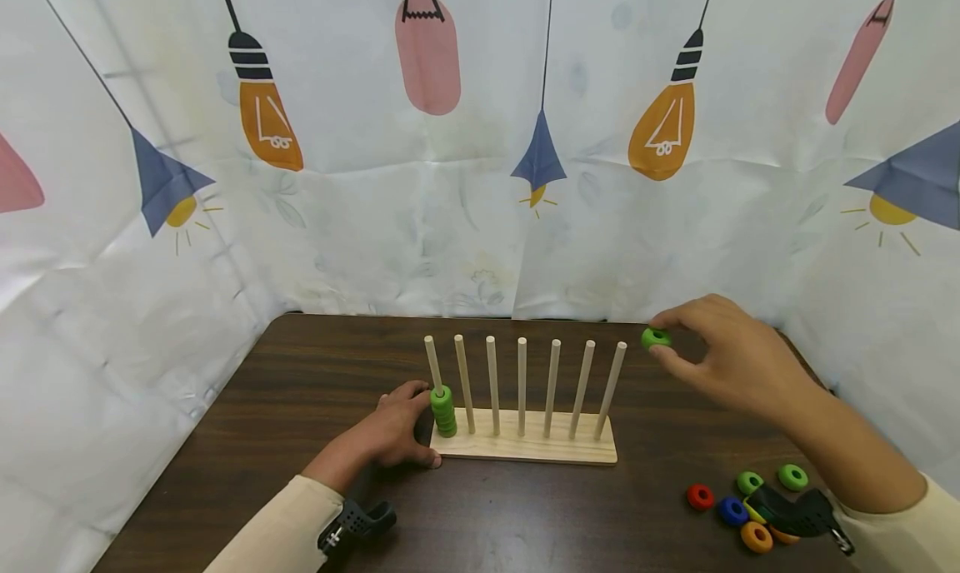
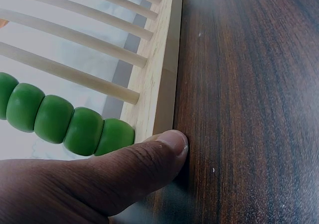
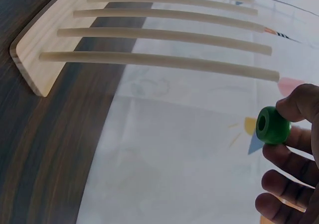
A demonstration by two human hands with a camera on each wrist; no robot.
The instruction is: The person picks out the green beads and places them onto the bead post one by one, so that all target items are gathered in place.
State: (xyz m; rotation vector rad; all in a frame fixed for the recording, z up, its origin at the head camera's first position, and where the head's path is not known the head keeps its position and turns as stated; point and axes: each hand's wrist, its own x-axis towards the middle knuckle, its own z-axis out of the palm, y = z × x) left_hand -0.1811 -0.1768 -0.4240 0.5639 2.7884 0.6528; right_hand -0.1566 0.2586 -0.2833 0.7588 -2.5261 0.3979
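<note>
A wooden peg board (image 1: 525, 448) with several upright pegs stands mid-table. Its leftmost peg carries a stack of green beads (image 1: 444, 413), shown close up as green beads (image 2: 53, 118) in the left wrist view. My left hand (image 1: 401, 427) holds the board's left end, thumb (image 2: 172, 143) against the front edge. My right hand (image 1: 723, 352) pinches one green bead (image 1: 656, 337) between thumb and fingers, in the air just right of the rightmost peg (image 1: 611, 390). In the right wrist view the bead (image 3: 273, 126) shows its hole, apart from the peg tips.
Loose beads lie at the table's front right, under my right forearm: a red bead (image 1: 701, 496), a blue bead (image 1: 732, 510), an orange bead (image 1: 757, 537), green beads (image 1: 792, 476) and others partly hidden by the wrist strap (image 1: 795, 513). A printed curtain (image 1: 360, 240) hangs behind the dark table (image 1: 315, 365).
</note>
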